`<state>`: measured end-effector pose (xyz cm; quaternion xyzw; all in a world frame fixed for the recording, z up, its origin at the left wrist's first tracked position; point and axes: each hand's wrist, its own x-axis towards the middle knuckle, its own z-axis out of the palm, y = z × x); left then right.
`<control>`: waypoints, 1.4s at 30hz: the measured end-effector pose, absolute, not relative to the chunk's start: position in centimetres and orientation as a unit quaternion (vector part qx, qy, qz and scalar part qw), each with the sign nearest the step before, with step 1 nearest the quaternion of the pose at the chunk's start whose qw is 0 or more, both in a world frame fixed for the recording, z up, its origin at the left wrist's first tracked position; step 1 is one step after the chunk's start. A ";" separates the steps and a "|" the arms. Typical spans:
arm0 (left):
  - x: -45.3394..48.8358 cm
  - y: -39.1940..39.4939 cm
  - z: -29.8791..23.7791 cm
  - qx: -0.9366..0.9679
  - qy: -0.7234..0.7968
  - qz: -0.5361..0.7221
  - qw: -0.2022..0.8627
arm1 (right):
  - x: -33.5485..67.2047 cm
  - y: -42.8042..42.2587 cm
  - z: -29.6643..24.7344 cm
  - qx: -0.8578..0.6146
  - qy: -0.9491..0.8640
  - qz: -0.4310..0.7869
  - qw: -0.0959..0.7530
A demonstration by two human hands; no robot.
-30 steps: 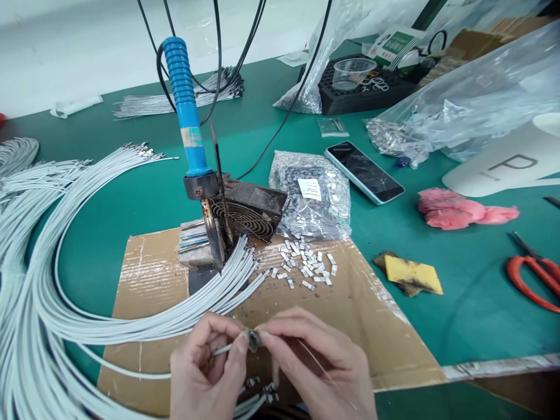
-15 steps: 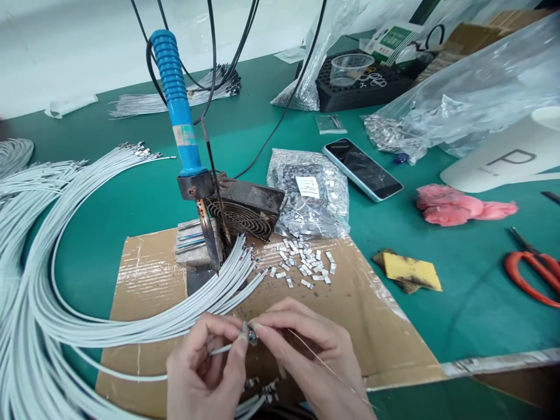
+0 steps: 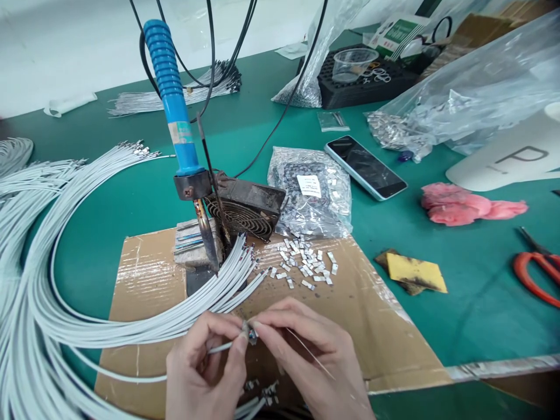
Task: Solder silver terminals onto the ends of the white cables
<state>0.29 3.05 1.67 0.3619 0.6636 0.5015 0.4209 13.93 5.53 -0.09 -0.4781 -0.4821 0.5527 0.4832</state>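
Note:
My left hand point(image 3: 205, 364) is closed in a pinch on a white cable point(image 3: 220, 348) near its end. At that end is a small metal connector point(image 3: 252, 335), with coloured wire tips partly hidden by my fingers. My right hand point(image 3: 317, 359) pinches the connector from the other side, thumb and forefinger together. A thin pale wire point(image 3: 310, 352) runs out from under my right forefinger across the hand. Beyond my hands lies a bundle of white cables point(image 3: 144, 332), its ends below the tip of a blue-handled soldering iron point(image 3: 168, 87). Small metal pieces point(image 3: 311, 269) lie scattered nearby.
A cardboard sheet point(image 3: 376, 332) covers the green bench. A small fan point(image 3: 245, 205) stands behind the iron. Around are a bag of parts point(image 3: 284, 204), a phone point(image 3: 366, 169), a yellow sponge point(image 3: 415, 272), red-handled scissors point(image 3: 536, 274) and a white cup point(image 3: 503, 151).
My hands keep almost the same pinch on the connector. The view has shifted slightly, so the right-hand objects sit farther right. The thin wire lies slightly differently across my right hand.

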 end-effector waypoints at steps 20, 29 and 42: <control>-1.1 6.1 1.7 0.308 0.719 0.507 0.362 | 12.8 7.5 0.2 -0.506 -0.594 0.436 0.448; -0.9 7.1 2.5 0.287 0.707 0.526 0.375 | 11.6 7.7 0.6 -0.543 -0.550 0.439 0.457; -2.9 7.0 1.1 0.359 0.666 0.508 0.412 | 11.4 8.2 0.7 -0.533 -0.519 0.464 0.481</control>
